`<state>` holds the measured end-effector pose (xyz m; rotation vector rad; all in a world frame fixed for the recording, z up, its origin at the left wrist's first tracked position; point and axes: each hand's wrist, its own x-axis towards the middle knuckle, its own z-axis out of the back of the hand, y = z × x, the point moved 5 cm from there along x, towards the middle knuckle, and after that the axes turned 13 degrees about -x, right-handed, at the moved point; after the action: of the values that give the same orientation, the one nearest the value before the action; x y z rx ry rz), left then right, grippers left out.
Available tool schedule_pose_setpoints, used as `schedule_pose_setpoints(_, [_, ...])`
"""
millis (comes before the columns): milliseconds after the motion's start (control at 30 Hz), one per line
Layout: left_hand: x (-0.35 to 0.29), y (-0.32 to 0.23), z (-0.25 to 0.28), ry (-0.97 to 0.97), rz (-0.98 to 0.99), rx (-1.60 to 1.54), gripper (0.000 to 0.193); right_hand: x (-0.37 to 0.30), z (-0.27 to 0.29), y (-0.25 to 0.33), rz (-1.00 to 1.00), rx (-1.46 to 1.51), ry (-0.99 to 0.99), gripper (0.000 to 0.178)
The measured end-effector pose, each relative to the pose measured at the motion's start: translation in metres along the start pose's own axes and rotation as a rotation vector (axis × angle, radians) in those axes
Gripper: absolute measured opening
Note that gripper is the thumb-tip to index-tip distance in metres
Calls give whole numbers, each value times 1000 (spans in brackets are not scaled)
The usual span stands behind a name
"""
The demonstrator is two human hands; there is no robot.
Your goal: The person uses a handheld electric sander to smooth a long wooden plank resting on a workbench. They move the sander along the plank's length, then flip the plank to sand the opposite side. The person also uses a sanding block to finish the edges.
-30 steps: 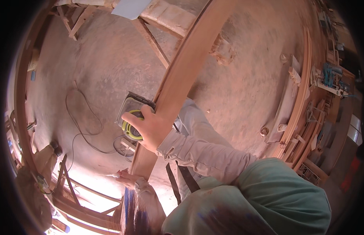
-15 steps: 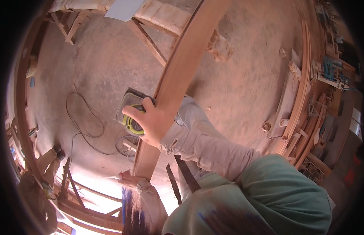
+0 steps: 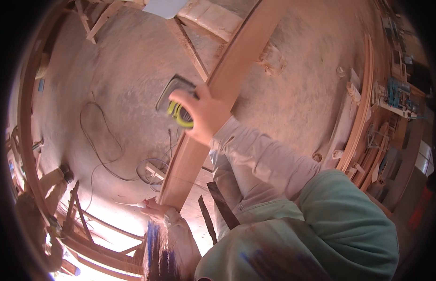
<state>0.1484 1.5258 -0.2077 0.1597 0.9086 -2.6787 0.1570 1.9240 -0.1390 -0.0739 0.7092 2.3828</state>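
A long brown wooden plank [image 3: 185, 161] runs slantwise from the near left up to the far right. My right hand [image 3: 204, 112] is closed over a yellow-green and black power sander [image 3: 180, 114] with a grey, flat base. The sander is tilted at the plank's left edge, and its contact face is mostly hidden. At the plank's near end, my left hand [image 3: 157, 210] grips the left side, its fingers partly hidden. A small reddish spot and a thin pale pointed shape show by its fingertips; I cannot make out what they are.
A dusty trestle [image 3: 211, 21] with a pale sheet [image 3: 164, 7] stands beyond the plank. A dark cable [image 3: 110, 136] loops over the floor at left. Long boards [image 3: 363, 107] lie along the right, with a blue machine [image 3: 398, 93] beyond. Another person's legs [image 3: 49, 192] show at left.
My right hand and the sander have moved up along the plank, away from me. The left hand stays at the near end. The whole view has shifted slightly.
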Motion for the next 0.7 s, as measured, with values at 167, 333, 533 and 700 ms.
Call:
schedule_pose_setpoints(167, [-4, 1, 7, -55, -31, 24, 45, 47, 41, -43, 60, -150, -276, 70])
schedule_pose_setpoints(333, [-3, -4, 14, -99, -30, 14, 48, 74, 95, -62, 179, -207, -617, 75])
schedule_pose_setpoints(533, [1, -3, 12, -109, 48, -89, 49, 66, 109, -65, 356, -258, -624, 71])
schedule_pose_setpoints(700, [3, 3, 9, -75, 57, -105, 49, 61, 92, -63, 364, -274, -543, 71])
